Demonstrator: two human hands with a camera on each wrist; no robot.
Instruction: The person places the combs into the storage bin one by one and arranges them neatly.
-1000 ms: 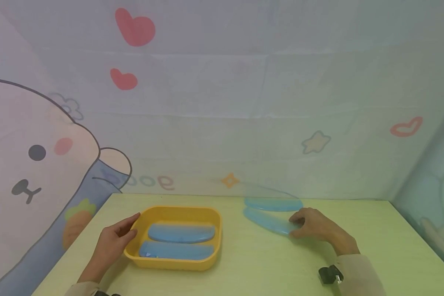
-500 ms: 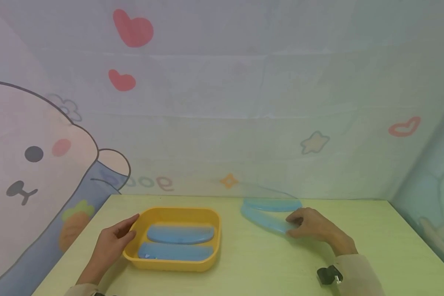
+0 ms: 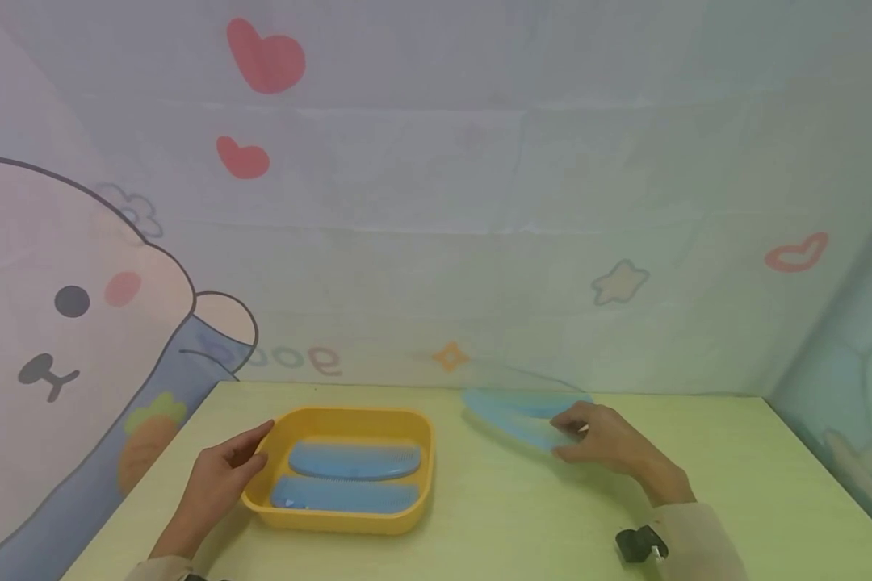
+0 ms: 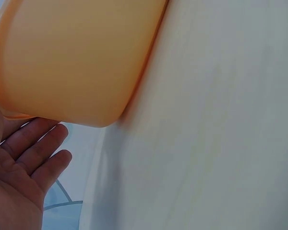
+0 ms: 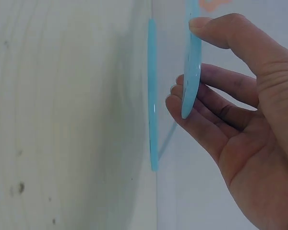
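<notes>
In the head view my right hand (image 3: 610, 440) pinches a translucent blue comb (image 3: 512, 424) by its right end. The right wrist view shows this comb (image 5: 193, 72) between thumb and fingers, raised off the table. Another blue comb (image 5: 152, 96) lies behind it by the table's back edge; in the head view the two overlap. My left hand (image 3: 221, 480) holds the left rim of a yellow plastic tray (image 3: 352, 523). Its lower fingers stretch out below the rim in the left wrist view. Inside the tray lie two blue combs, a back one (image 3: 354, 461) and a front one (image 3: 349, 495).
The pale yellow-green table (image 3: 523, 516) ends at a printed cloth backdrop (image 3: 421, 194) with hearts and a cartoon bear. A dark camera mount (image 3: 641, 545) sits at my right wrist.
My right hand has moved slightly left, and the comb it pinches has risen from the table, now overlapping the comb behind. The left hand and tray have stayed in place.
</notes>
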